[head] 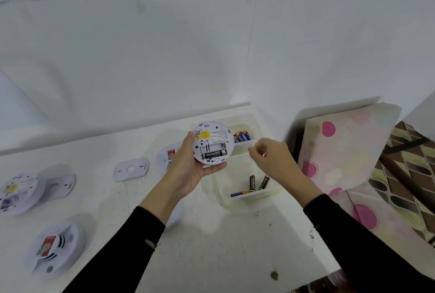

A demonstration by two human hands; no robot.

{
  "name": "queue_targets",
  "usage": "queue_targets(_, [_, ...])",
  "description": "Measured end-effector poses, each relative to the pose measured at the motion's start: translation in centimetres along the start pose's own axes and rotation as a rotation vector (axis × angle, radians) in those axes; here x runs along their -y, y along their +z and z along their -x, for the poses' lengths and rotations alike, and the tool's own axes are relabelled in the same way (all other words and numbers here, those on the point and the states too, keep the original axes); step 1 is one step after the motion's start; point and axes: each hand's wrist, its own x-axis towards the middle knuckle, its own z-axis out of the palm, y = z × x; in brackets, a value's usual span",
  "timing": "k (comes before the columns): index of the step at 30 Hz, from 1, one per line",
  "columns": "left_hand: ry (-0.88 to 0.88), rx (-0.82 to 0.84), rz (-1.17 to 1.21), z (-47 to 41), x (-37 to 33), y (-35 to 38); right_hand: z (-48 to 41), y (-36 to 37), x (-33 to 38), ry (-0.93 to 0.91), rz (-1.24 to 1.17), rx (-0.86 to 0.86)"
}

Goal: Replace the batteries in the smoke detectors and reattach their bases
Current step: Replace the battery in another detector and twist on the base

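Note:
My left hand (188, 170) holds a round white smoke detector (213, 143) with its back toward me. Its battery bay is uncovered and one dark battery lies in the lower slot. My right hand (273, 158) hovers just right of the detector, above a clear tray (226, 198) that holds three loose batteries (252, 183). The fingers are curled loosely and I see nothing in them. Behind the detector, a second clear tray (244, 146) holds blue batteries (243, 136).
A loose mounting base (131, 169) lies left of my hand, with another detector (168, 156) partly hidden behind it. Two more detectors (17, 192) (55, 249) lie at the left. A spotted cushion (341, 146) leans beyond the white table's right edge.

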Motion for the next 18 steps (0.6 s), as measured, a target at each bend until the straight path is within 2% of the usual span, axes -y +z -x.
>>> queue_targets(2, [-0.006,0.005,0.000,-0.2,-0.1,-0.2,0.0,0.6,-0.9,0.035,0.288,0.216])
queue_targets(3, [-0.009,0.010,-0.001,-0.3,-0.1,-0.2,0.1,0.9,-1.0,0.048,0.352,0.285])
queue_targets(6, [-0.020,0.016,0.000,-0.3,0.1,-0.3,0.5,1.8,-0.6,0.075,0.463,0.373])
queue_targets(9, [-0.028,0.022,0.006,-0.2,0.2,-0.5,0.6,2.6,-0.6,0.065,0.458,0.407])
queue_targets(11, [-0.027,0.019,0.011,-0.2,0.2,-0.8,0.7,2.8,-0.7,0.076,0.332,0.417])
queue_targets(13, [-0.022,0.019,0.007,-0.1,0.1,-1.2,0.8,2.3,-0.4,0.111,0.146,0.385])
queue_targets(15, [-0.026,0.011,0.002,-0.1,0.0,-1.4,0.9,1.7,0.3,0.081,-0.003,0.196])
queue_targets(17, [-0.029,0.001,-0.005,-0.1,0.0,-1.5,0.9,1.0,1.5,-0.033,-0.241,-0.034])
queue_targets(18, [-0.028,0.001,-0.012,-0.1,0.0,-1.5,1.0,0.6,2.4,-0.099,-0.365,-0.082])
